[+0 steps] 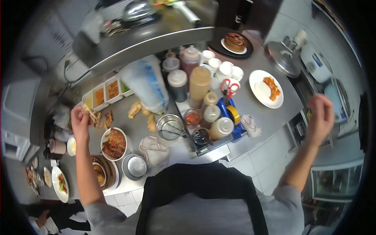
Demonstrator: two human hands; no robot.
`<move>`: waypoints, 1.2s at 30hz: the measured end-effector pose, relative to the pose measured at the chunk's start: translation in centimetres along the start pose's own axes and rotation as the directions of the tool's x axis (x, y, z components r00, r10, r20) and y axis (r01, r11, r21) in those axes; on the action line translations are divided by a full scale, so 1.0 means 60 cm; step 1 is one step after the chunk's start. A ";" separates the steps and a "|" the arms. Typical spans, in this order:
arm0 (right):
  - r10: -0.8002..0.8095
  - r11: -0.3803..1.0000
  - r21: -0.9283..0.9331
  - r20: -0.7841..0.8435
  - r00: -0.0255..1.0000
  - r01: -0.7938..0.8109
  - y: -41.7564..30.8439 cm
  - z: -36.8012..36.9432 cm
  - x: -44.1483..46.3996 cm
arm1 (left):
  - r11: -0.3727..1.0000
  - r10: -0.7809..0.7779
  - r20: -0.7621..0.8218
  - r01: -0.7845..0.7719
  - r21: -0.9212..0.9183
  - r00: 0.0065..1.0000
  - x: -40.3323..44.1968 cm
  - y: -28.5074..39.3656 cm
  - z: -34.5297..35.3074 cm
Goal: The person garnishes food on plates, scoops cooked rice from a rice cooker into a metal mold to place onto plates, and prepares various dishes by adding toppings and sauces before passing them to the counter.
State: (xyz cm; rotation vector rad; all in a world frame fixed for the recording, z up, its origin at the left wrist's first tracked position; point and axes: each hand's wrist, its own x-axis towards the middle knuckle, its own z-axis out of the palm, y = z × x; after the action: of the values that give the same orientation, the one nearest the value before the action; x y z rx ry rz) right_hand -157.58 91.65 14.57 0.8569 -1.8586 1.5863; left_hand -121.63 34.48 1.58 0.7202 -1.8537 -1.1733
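Observation:
My left hand (80,120) is at the left of the steel counter, its fingers pinched by thin tan pieces (94,117); what lies between the fingertips is too small to make out. Just below it, to the right, stands a white bowl of brown saucy food (114,144). A round steamer basket (100,174) with food inside is nearer my body. Out to the right, my right hand (322,115) is raised past the counter's edge, fingers loosely bent and slightly apart, nothing visible in them. The nearest dish to it is a white oval plate (258,98) with orange-red food and something white.
Sauce bottles (199,84) crowd the middle, beside stacked white cups (225,70), red-handled scissors (229,87) and a blue tape dispenser (236,133). Steel bowls (134,166), a cloth (154,150) and ginger (134,109) lie left of them. A metal lid (281,58) sits back right.

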 end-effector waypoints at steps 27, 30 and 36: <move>0.890 0.326 0.511 0.119 0.441 -0.795 0.943 0.298 0.275 | 1.000 0.005 0.102 -0.007 0.019 0.995 -0.247 0.425 0.603; 0.940 0.242 0.563 0.065 0.334 -0.790 1.012 0.358 0.273 | 0.992 0.001 -0.045 0.004 0.128 0.999 -0.248 0.427 0.585; 0.975 0.173 0.585 0.013 0.223 -0.792 1.044 0.428 0.269 | 0.974 0.045 -0.197 0.001 0.225 0.979 -0.270 0.415 0.548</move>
State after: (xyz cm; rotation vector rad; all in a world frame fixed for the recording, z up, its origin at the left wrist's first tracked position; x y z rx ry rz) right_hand -215.76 70.80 -17.48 -0.7296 -1.7006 2.7752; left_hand -142.68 72.30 11.05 0.9073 -1.8340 -0.8499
